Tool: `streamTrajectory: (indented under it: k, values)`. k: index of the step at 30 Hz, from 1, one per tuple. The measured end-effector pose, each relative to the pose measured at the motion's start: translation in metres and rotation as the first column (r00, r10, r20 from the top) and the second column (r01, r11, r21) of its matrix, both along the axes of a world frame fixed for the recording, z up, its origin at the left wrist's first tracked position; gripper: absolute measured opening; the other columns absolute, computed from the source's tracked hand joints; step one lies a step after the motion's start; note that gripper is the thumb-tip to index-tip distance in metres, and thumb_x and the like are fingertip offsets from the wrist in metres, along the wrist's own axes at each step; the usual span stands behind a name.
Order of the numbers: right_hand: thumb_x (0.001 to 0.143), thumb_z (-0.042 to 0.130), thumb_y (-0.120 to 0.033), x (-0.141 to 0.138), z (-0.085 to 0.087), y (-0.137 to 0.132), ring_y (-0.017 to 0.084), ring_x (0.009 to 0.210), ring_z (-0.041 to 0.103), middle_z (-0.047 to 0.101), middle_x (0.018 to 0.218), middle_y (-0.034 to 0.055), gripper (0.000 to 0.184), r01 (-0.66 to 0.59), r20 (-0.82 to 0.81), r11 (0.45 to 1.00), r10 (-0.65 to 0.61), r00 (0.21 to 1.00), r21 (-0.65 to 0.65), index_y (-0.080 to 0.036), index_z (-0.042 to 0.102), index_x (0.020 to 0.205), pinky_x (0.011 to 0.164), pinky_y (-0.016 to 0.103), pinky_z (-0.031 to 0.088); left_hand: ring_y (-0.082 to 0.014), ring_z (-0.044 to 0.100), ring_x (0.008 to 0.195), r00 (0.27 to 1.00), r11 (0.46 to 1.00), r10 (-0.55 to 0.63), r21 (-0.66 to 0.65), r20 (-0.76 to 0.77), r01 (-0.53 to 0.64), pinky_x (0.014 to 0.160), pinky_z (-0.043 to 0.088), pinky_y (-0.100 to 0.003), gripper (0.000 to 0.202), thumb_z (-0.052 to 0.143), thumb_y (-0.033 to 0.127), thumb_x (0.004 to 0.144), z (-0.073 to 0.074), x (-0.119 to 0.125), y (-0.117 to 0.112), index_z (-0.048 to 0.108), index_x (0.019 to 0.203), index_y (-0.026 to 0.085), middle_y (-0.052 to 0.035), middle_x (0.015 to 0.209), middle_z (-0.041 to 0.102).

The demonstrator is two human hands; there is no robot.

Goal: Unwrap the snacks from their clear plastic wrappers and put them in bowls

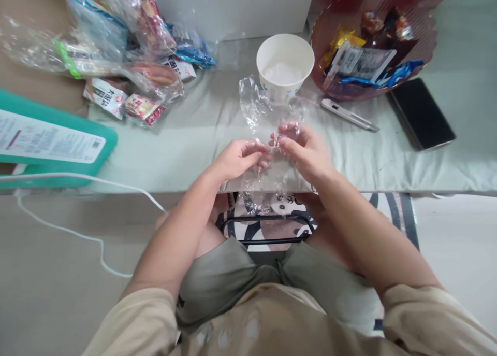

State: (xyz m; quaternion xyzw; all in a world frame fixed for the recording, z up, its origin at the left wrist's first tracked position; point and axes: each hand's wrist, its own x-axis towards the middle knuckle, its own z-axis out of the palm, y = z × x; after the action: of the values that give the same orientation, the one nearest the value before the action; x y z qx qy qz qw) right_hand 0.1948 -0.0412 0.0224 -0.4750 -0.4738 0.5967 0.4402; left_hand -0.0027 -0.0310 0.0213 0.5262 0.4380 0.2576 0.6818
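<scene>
My left hand (240, 159) and my right hand (301, 148) meet over the near edge of a low table with a pale green cover (194, 138). Both pinch a crumpled clear plastic wrapper (258, 110), fingers curled together at its lower part. The wrapper rises behind my fingers toward a white paper cup (285, 66) that holds something white. More clear film hangs below my hands past the table edge.
A pile of snack packets in clear bags (116, 50) lies far left. A teal box (50, 143) with a white cable (77, 180) is at left. A red basket of snacks (373, 45), a utility knife (347, 115) and a black phone (421, 112) sit right.
</scene>
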Motion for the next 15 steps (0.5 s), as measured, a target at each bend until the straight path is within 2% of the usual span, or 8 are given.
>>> streamTrajectory:
  k: [2,4,7,10,11,13,15]
  values:
    - [0.073,0.079,-0.051,0.006,-0.001,-0.001,0.015,0.076,0.066,0.068,0.083,0.0012,0.042,-0.107,0.111,0.994,0.109,0.988,-0.021,-0.021,0.061,0.096,0.07,0.03,0.055,-0.0163,0.076,0.076,0.994,0.995,0.097,0.04,-0.044,-0.095,0.07,0.061,-0.03,0.016,0.07,0.03,0.091,-0.003,0.003,-0.001,0.071,0.101,0.017,-0.0074,0.09,0.079]
    - [0.077,0.074,-0.048,0.01,-0.001,-0.003,0.014,0.067,0.064,0.069,0.076,0.0017,0.035,-0.137,0.197,0.989,0.145,0.97,-0.054,-0.019,0.063,0.093,0.062,0.028,0.051,-0.0147,0.074,0.071,0.99,0.99,0.122,0.082,-0.067,-0.117,0.066,0.06,-0.028,0.015,0.066,0.027,0.093,-0.003,0.004,-0.001,0.07,0.105,0.018,-0.0042,0.082,0.078]
    - [0.084,0.065,-0.042,0.013,0.0,-0.004,0.011,0.051,0.057,0.063,0.062,-0.0034,0.031,-0.094,0.23,0.994,0.106,0.967,-0.06,-0.02,0.064,0.105,0.05,0.025,0.042,-0.0139,0.07,0.058,0.993,0.993,0.095,0.082,-0.069,-0.089,0.054,0.056,-0.025,0.021,0.065,0.028,0.093,-0.001,0.0,0.001,0.069,0.112,0.02,0.0005,0.068,0.072]
    - [0.087,0.063,-0.042,0.013,-0.001,-0.002,0.011,0.047,0.052,0.057,0.057,-0.0078,0.036,-0.066,0.176,0.998,0.065,0.982,-0.001,-0.024,0.061,0.118,0.047,0.024,0.037,-0.0142,0.068,0.051,0.995,0.995,0.096,0.027,0.011,-0.097,0.05,0.054,-0.025,0.026,0.064,0.029,0.092,0.002,-0.007,0.002,0.067,0.117,0.023,0.0028,0.063,0.07]
    - [0.087,0.063,-0.044,0.012,-0.001,-0.002,0.011,0.048,0.053,0.057,0.059,-0.0072,0.032,-0.048,0.144,0.998,0.044,0.989,0.027,-0.025,0.062,0.114,0.048,0.024,0.039,-0.0142,0.068,0.051,0.994,0.995,0.103,0.003,0.045,-0.104,0.05,0.055,-0.025,0.026,0.065,0.029,0.091,0.002,-0.01,0.003,0.067,0.116,0.023,0.0026,0.063,0.07]
    - [0.086,0.064,-0.05,0.011,-0.003,-0.001,0.011,0.053,0.054,0.059,0.063,-0.005,0.026,-0.024,0.096,0.997,0.017,0.995,0.073,-0.026,0.063,0.095,0.053,0.025,0.043,-0.0144,0.07,0.054,0.988,0.992,0.12,-0.044,0.098,-0.116,0.053,0.057,-0.027,0.02,0.065,0.029,0.089,0.002,-0.013,0.004,0.07,0.107,0.023,0.0011,0.068,0.073]
    - [0.082,0.068,-0.054,0.011,-0.003,-0.001,0.011,0.056,0.054,0.059,0.065,-0.0032,0.03,-0.031,0.077,0.996,0.025,0.997,0.088,-0.025,0.059,0.078,0.057,0.027,0.046,-0.0152,0.072,0.061,0.982,0.988,0.144,-0.066,0.121,-0.137,0.059,0.06,-0.029,0.013,0.066,0.027,0.086,0.002,-0.016,0.005,0.074,0.094,0.021,-0.0014,0.074,0.076]
